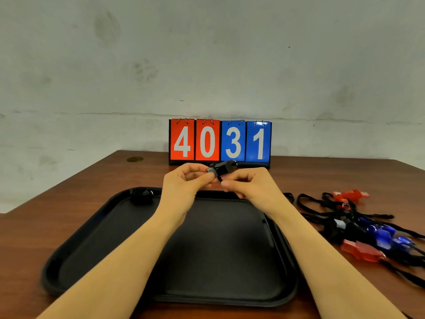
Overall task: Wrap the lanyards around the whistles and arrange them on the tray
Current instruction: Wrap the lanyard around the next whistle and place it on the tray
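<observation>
Both hands are raised above the far edge of the black tray [92, 245] and they meet in the middle. The left hand [184, 180] has its fingers curled and it pinches the black whistle [222, 168] between thumb and fingertips at the whistle's left end. The right hand [250, 183] is just beside it, fingers also curled, and it pinches the black lanyard [219, 178] that comes down from the whistle, directly under it. The two thumbs are almost touching. How many turns of lanyard are on the whistle I cannot tell, because all is black and a little blurred.

To the left of the left hand, in the far left corner of the tray, lies one wrapped black whistle [141, 196] as a small dark bundle. Under both forearms the tray floor is bare.

To the right of the right hand, on the brown table [69, 192] and outside the tray, lies a pile of whistles [368, 229] with tangled black cords. In it I see a red whistle [350, 195] at the far side, blue whistles [386, 236] in the middle and another red one [362, 250] nearer to the person.

Behind the hands, at the wall, stands a flip scoreboard [220, 141] that shows 40 in red and 31 in blue
</observation>
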